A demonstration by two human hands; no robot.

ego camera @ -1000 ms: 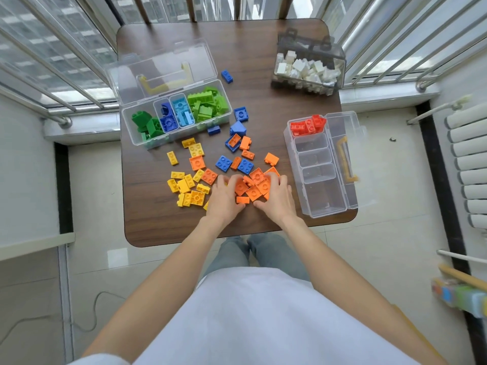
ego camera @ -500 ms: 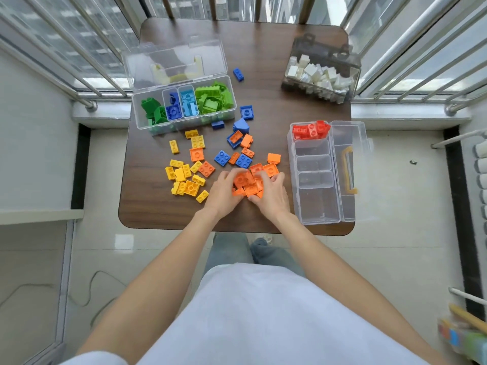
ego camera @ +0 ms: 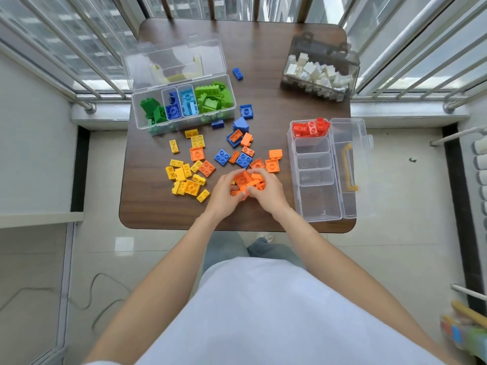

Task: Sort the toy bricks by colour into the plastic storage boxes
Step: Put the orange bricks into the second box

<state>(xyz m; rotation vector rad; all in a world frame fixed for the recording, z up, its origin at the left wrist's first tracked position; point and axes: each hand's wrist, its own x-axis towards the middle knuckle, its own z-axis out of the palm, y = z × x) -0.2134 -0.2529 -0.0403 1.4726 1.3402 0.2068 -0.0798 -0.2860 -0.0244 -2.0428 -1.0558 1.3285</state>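
- I am looking down on a dark brown wood-grain desk (ego camera: 266, 48) with rounded corners, standing on pale glossy floor tiles (ego camera: 395, 246) and hemmed in by metal window railings (ego camera: 79, 61) on three sides.
- Three plastic storage boxes are sitting on the desk. A clear, lid-open box (ego camera: 184, 101) at the far left corner is holding dark green, blue, light blue and lime green bricks in four compartments.
- A smoky lidded box (ego camera: 320, 67) at the far right corner is holding white bricks.
- A clear, lid-open divided box (ego camera: 320, 175) along the right edge is holding glossy red bricks (ego camera: 311, 127) in its far compartment; its other four compartments are showing bare plastic.
- Loose studded yellow bricks (ego camera: 184, 177) are lying toward the near left; I am counting roughly thirteen. About eight loose blue bricks (ego camera: 243, 160) are scattered mid-desk.
- My left hand (ego camera: 224, 193) and right hand (ego camera: 267, 193) are cupping together, fingers curled tight round a heap of orange bricks (ego camera: 247, 180) near the near edge; more orange ones (ego camera: 272, 164) are lying just beyond.
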